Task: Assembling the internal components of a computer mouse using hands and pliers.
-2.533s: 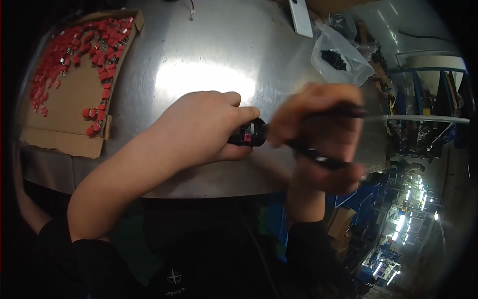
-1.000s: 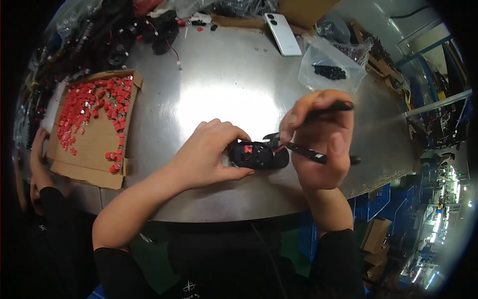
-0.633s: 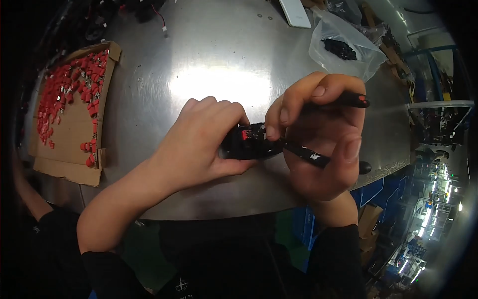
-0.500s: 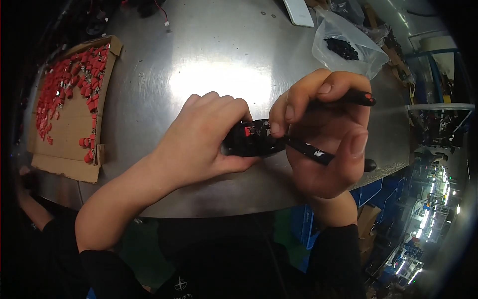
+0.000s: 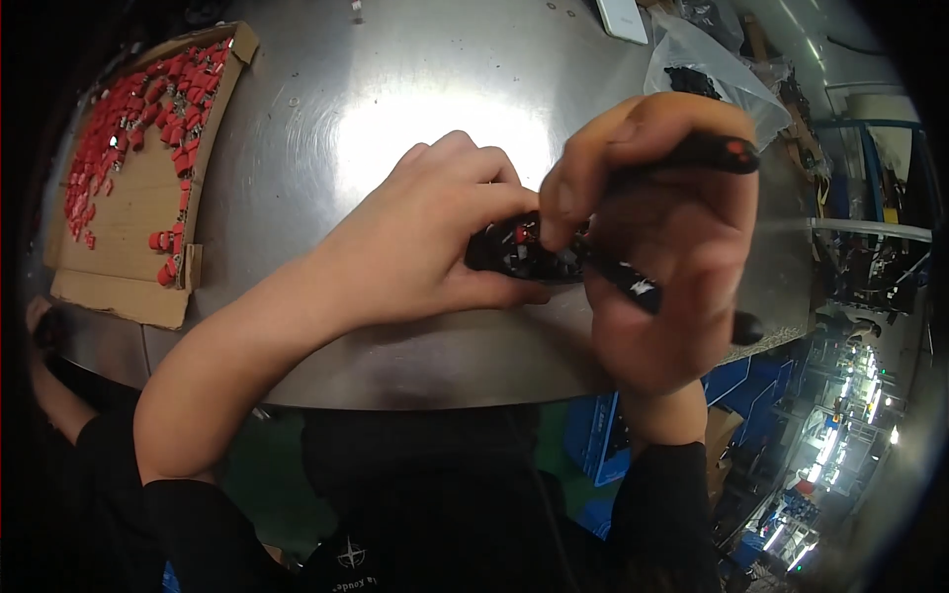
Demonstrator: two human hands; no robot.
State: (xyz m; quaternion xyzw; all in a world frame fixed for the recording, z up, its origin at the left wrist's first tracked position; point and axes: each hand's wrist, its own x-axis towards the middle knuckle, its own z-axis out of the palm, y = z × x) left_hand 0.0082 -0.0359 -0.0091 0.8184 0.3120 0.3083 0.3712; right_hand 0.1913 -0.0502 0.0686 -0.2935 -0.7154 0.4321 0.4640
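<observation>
The left hand is closed on the black part, index finger along its 12 o'clock side and thumb under its 6 o'clock side. From 3 o'clock, the right hand grips the pliers, handles spread apart. A right fingertip lies over the part, just beside a red piece; whether it presses there cannot be told, and the pliers' tips are hidden. With the spread handles filling the palm, the tips could slip and nick the part or the left index finger. If the thumb's hold is loose, a push from 3 o'clock could twist the part, and the red piece might be knocked askew.

The part appears held above the steel table, so a dropped piece could bounce past the near edge at 6 o'clock. The tray of red bits lies toward 9 o'clock, the phone toward 1, the bag between 1 and 2; all seem safely apart.
</observation>
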